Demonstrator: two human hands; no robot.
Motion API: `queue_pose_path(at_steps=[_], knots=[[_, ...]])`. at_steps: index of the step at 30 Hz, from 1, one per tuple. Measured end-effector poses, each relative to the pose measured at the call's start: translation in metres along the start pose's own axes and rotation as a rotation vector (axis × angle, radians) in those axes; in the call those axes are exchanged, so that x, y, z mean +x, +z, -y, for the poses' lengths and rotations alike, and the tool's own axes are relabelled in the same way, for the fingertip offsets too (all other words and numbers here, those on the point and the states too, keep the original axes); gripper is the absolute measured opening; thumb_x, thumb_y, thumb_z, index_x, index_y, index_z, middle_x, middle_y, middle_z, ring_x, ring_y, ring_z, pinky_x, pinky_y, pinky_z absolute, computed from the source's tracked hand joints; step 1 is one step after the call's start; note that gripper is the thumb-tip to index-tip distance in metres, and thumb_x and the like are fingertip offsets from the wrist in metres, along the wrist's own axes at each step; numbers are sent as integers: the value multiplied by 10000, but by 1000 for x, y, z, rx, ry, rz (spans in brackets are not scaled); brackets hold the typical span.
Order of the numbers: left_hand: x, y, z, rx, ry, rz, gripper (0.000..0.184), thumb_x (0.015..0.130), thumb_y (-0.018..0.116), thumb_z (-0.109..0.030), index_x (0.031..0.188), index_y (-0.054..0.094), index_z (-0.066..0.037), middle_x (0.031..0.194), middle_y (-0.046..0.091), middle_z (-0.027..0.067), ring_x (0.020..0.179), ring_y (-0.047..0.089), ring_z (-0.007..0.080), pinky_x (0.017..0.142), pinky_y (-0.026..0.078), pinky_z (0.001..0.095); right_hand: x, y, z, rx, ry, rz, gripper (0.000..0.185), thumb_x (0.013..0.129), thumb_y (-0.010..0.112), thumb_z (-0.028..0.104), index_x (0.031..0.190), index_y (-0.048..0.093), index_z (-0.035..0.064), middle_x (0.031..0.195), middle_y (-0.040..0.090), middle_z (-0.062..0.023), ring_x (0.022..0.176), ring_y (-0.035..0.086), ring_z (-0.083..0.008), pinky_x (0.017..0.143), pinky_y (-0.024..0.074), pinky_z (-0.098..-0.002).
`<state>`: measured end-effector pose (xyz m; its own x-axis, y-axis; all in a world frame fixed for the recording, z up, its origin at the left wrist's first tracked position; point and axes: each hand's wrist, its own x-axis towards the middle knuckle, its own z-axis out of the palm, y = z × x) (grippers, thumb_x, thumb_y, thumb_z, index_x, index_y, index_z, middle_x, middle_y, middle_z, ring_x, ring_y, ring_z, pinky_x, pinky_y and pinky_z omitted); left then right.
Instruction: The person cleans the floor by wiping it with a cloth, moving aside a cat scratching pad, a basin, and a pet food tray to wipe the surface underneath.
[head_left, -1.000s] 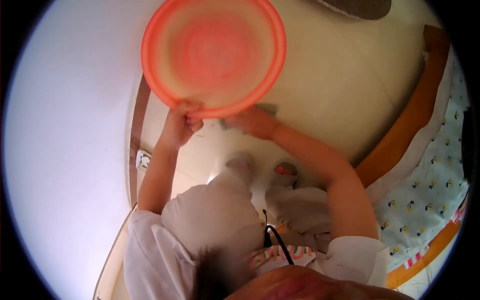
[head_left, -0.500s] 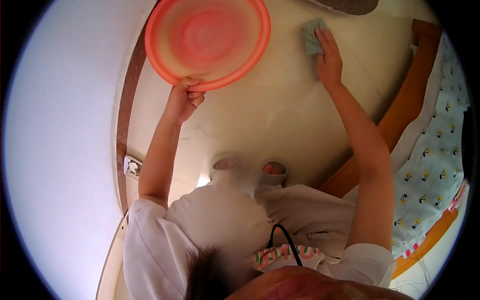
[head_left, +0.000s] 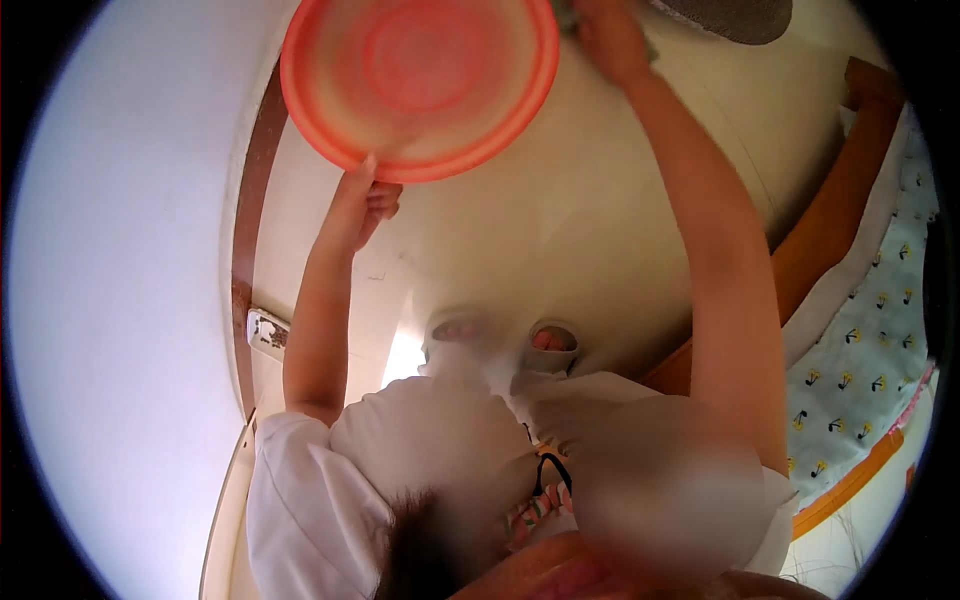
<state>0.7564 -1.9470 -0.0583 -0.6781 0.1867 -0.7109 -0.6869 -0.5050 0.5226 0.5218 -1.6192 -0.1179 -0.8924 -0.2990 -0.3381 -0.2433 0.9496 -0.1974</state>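
Note:
A round red plastic basin [head_left: 470, 160] fills the upper middle of the head view, cut off by the top edge. My left hand [head_left: 372, 200] grips its near rim, thumb on top and fingers curled beneath. Right of the basin, my right hand [head_left: 612, 45] is at the top edge of the view, slightly blurred. Bits of a grey-green cloth [head_left: 566, 14] show on either side of that hand, which presses it on the pale floor [head_left: 560, 220]. Most of the cloth is hidden under the hand.
A white wall [head_left: 130, 250] with a brown baseboard [head_left: 258, 170] runs along the left, with an outlet [head_left: 268, 333] low down. A bed with a wooden frame [head_left: 825, 205] and patterned blue sheet [head_left: 850, 350] stands right. A grey-brown mat [head_left: 740, 14] lies at the top. My slippered feet are below.
My right hand has moved up and left with the cloth, towards the basin. My left hand keeps its hold on the rim; the basin sits slightly differently in view.

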Motion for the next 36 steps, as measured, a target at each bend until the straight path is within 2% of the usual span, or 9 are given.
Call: queue_pose_path(at_steps=[2,6,15,18,23,28,31,34,36], knots=[[-12,-24,7,83,31,19,342,960,472,-424,876,562,-105,622,261,-74,536,247,53,488,189,220,-69,15,20,149,-330,-384,517,754,472,-74,1201,619,139,1356,521,-85,1242,484,-288,1026,417,-364],[-50,-22,-1,622,323,-544,425,979,492,-346,1265,576,-42,634,335,-47,579,306,42,501,261,226,-177,52,40,284,-796,-241,480,724,494,-100,1150,642,64,1244,604,-82,1199,528,-294,1022,435,-396],[-66,-124,49,1170,605,-1304,385,955,513,-181,1295,515,-2,1127,591,151,889,568,210,692,466,351,-164,25,-102,466,123,-718,457,854,465,16,1305,528,55,1418,456,-97,1298,427,-302,1102,314,-372],[-63,-139,60,1307,494,-1380,499,963,436,-333,1336,490,-6,1017,530,239,906,517,360,800,410,458,-136,28,-95,167,169,-653,477,821,484,-13,1287,545,72,1399,480,-90,1290,436,-297,1092,335,-379],[-50,-138,84,1483,367,-1503,583,972,352,-434,1413,415,-59,979,474,212,912,460,362,857,359,498,-191,69,96,1007,-297,-144,407,843,470,77,1231,594,73,1324,544,-104,1268,467,-281,1055,377,-374],[-53,-135,81,1336,359,-1472,601,944,348,-399,1416,402,-30,983,478,181,916,446,353,889,342,482,-230,99,150,267,-589,-294,438,727,602,75,1156,644,154,1281,581,4,1267,483,-216,1057,414,-363],[-51,-133,78,1375,324,-1477,594,931,375,-365,1421,391,-28,977,479,174,919,447,342,897,343,472,-240,79,93,353,-156,-595,487,691,550,-27,1157,634,89,1228,611,-65,1213,529,-266,1046,414,-376],[-47,-143,84,1412,331,-1524,565,938,407,-381,1415,412,-78,1001,474,184,937,454,348,867,361,489,-261,69,-17,1654,486,-1174,306,922,466,89,1207,572,46,1238,586,-103,1222,493,-243,1028,394,-384],[-49,-141,83,1382,399,-1508,568,925,412,-355,1412,409,-62,1007,468,168,961,436,336,894,347,474,-300,90,-81,198,833,-864,333,944,459,164,1249,524,45,1259,555,-94,1210,485,-219,1039,369,-368]])
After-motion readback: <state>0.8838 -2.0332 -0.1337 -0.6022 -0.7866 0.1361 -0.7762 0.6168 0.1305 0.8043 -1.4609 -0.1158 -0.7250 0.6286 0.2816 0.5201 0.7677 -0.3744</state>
